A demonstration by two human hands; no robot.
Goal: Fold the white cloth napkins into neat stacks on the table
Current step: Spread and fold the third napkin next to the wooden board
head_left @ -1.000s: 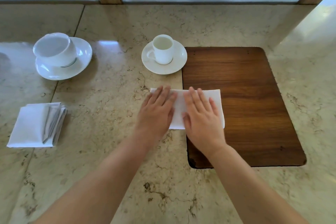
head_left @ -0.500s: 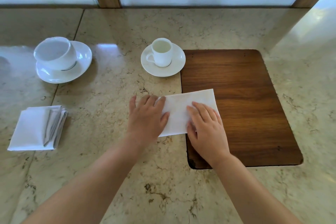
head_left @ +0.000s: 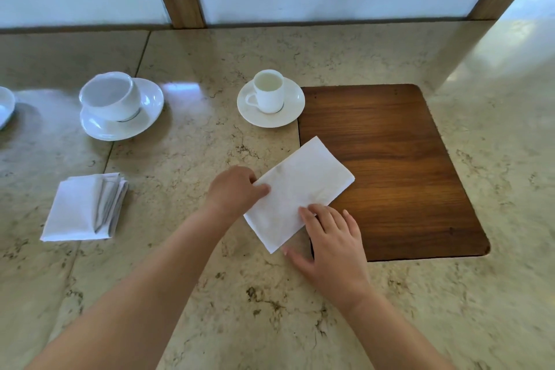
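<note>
A folded white napkin (head_left: pixel 298 189) lies at a slant, half on the marble table (head_left: pixel 210 294) and half on a wooden board (head_left: pixel 399 165). My left hand (head_left: pixel 232 192) pinches the napkin's left edge, thumb on top and fingers curled beneath. My right hand (head_left: pixel 329 245) sits at the napkin's near right edge with its fingers spread; the index fingertip touches the cloth and the thumb lies on the table beside the near corner. A stack of folded white napkins (head_left: pixel 84 209) rests on the table to the left.
A small white cup on a saucer (head_left: pixel 268 99) stands just beyond the napkin, at the board's far left corner. A larger cup on a saucer (head_left: pixel 120 106) is at the far left, with another dish (head_left: pixel 4 106) at the frame edge. A wall with wooden posts bounds the back.
The napkin has turned from lying square to lying at a slant. My left hand went from pressing flat to pinching its left edge. My right hand slid back to the near right edge.
</note>
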